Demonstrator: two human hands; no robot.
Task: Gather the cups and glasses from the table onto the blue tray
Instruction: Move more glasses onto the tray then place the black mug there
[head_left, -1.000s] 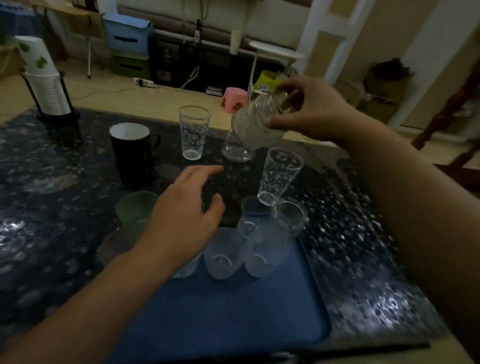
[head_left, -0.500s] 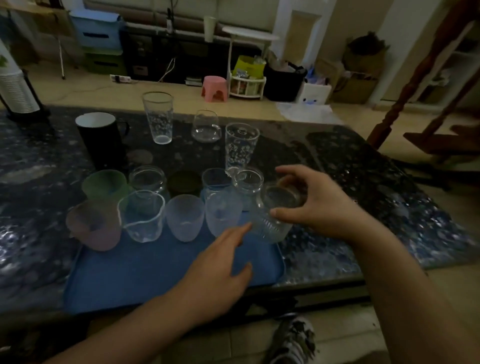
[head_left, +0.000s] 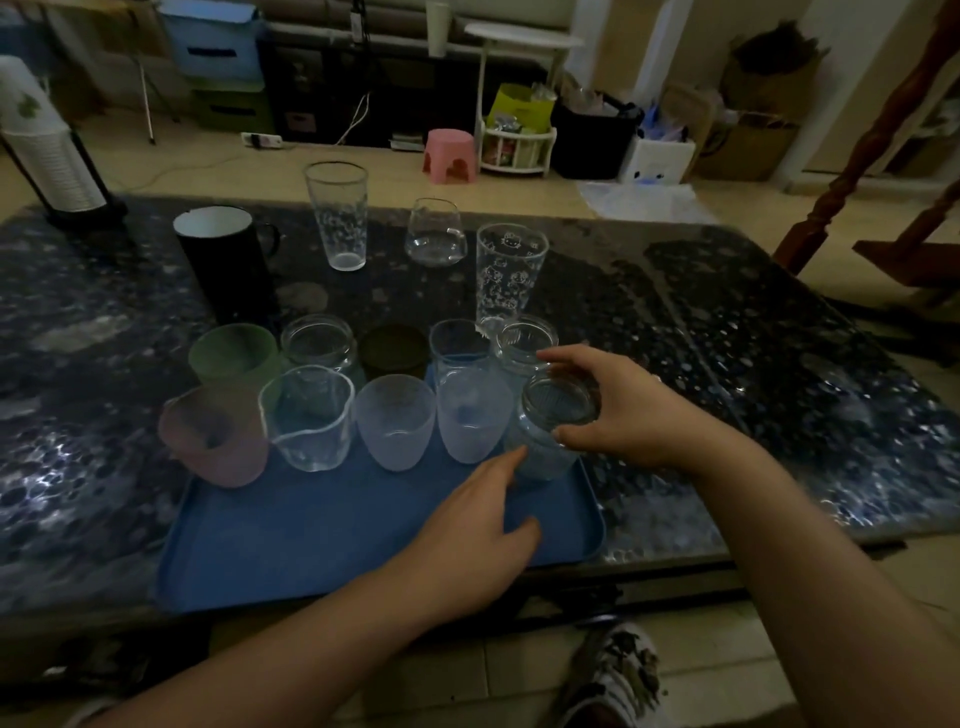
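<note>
Glassware now fills two rows at the far end of the blue tray (head_left: 322, 525). A second ago the right hand (head_left: 618, 410) held the ribbed glass jar (head_left: 550, 426) tilted high above the tabletop (head_left: 779, 364); now the jar sits at the tray's right edge, mouth up, long axis near vertical, the grip pinching its rim. The left hand (head_left: 467, 540) hovers beside its base, fingers spread, holding nothing. Still off the tray: the black mug (head_left: 223, 260), two tall tumblers, a stemless glass.
</note>
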